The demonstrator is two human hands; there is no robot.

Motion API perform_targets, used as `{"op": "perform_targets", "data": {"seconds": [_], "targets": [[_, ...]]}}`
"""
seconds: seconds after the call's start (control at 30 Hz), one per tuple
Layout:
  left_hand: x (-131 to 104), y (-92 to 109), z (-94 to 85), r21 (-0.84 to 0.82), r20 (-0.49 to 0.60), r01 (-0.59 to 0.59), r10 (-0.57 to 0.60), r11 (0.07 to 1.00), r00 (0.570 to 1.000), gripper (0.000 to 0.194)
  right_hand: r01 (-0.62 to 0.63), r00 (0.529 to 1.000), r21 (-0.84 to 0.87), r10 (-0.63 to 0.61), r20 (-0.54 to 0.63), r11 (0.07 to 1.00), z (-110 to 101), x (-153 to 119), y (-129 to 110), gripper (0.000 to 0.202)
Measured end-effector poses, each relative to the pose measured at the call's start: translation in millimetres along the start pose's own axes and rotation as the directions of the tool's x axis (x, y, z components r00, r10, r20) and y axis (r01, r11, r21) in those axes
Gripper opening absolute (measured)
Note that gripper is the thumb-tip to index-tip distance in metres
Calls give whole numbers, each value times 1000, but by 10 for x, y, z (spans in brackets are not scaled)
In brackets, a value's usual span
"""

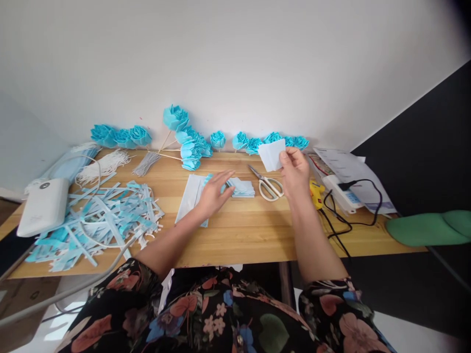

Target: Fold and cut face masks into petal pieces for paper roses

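Note:
My right hand (pixel 294 169) pinches a pale blue square piece (pixel 272 155) by its right edge, raised above the table. Over the middle of the table is my left hand (pixel 216 193), its fingers apart and nothing seen in it. Just right of its fingertips lies a stack of cut light blue pieces (pixel 243 188). Flat pale sheets (pixel 189 196) lie to its left, partly hidden under the hand. White-handled scissors (pixel 270 189) rest between the stack and my right forearm, blades pointing up and left.
Blue fabric flowers (pixel 218 139) line the wall. Cut strips (pixel 110 220) heap at left beside a white power bank (pixel 44 207) and grey wires (pixel 146 163). At right are a yellow tool (pixel 316 192), a power strip (pixel 344 194), black cables and a green object (pixel 429 229).

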State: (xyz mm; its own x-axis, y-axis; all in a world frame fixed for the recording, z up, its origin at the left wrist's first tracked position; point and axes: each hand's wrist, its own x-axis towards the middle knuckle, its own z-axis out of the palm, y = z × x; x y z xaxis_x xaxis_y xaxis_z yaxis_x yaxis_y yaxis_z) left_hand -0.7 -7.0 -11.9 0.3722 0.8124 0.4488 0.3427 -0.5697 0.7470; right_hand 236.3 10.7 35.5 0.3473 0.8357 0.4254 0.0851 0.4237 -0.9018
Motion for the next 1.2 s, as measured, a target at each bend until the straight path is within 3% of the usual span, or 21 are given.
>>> {"op": "perform_targets", "data": {"seconds": [0.07, 0.17, 0.33, 0.43, 0.5, 0.6, 0.67, 0.77, 0.9, 0.97, 1.03, 1.13, 1.2], "targets": [[-28, 23, 71, 125, 130, -108, 92, 986, 987, 49, 17, 999, -2, -17, 38, 1000, -19, -12, -115, 29], [-69, 12, 163, 240, 262, -171, 106, 956, 959, 49, -16, 995, 12, 15, 100, 1000, -23, -62, -250, 26], [-75, -36, 167, 187, 267, -157, 104, 970, 958, 39, -146, 976, 1, 144, 165, 989, -95, -172, -262, 26], [-44, 33, 68, -38, 131, -20, 25, 999, 991, 42, -215, 958, -48, 221, 183, 975, -127, -294, -198, 27], [-25, 107, -16, -227, 73, 114, -100, 967, 992, 48, -228, 927, -139, 259, 273, 964, -100, -408, -173, 25], [-14, 178, -93, -413, 152, 238, -191, 879, 970, 55, -145, 833, -312, 286, 474, 939, 16, -592, -171, 22], [-18, 161, -79, -449, 241, 286, -194, 847, 951, 59, -72, 795, -386, 287, 535, 920, 106, -689, -172, 21], [-34, 55, 23, -490, 283, 365, -251, 792, 926, 61, -42, 799, -423, 285, 530, 905, 181, -746, -142, 21], [-61, -62, 147, -541, 356, 498, -352, 677, 866, 45, -28, 838, -447, 265, 477, 894, 136, -628, -71, 25], [-79, -50, 167, -526, 421, 534, -342, 662, 840, 38, 22, 876, -561, 255, 410, 828, 102, -523, -49, 24], [-100, 6, 166, -490, 500, 548, -296, 678, 814, 32, 101, 890, -726, 265, 372, 680, 102, -426, -43, 22], [-128, 115, 150, -454, 593, 544, -216, 705, 775, 25, 229, 856, -872, 336, 392, 432, 188, -335, -40, 22], [-137, 165, 139, -435, 611, 529, -193, 729, 768, 21, 298, 819, -894, 391, 419, 334, 279, -306, -28, 24]]}}
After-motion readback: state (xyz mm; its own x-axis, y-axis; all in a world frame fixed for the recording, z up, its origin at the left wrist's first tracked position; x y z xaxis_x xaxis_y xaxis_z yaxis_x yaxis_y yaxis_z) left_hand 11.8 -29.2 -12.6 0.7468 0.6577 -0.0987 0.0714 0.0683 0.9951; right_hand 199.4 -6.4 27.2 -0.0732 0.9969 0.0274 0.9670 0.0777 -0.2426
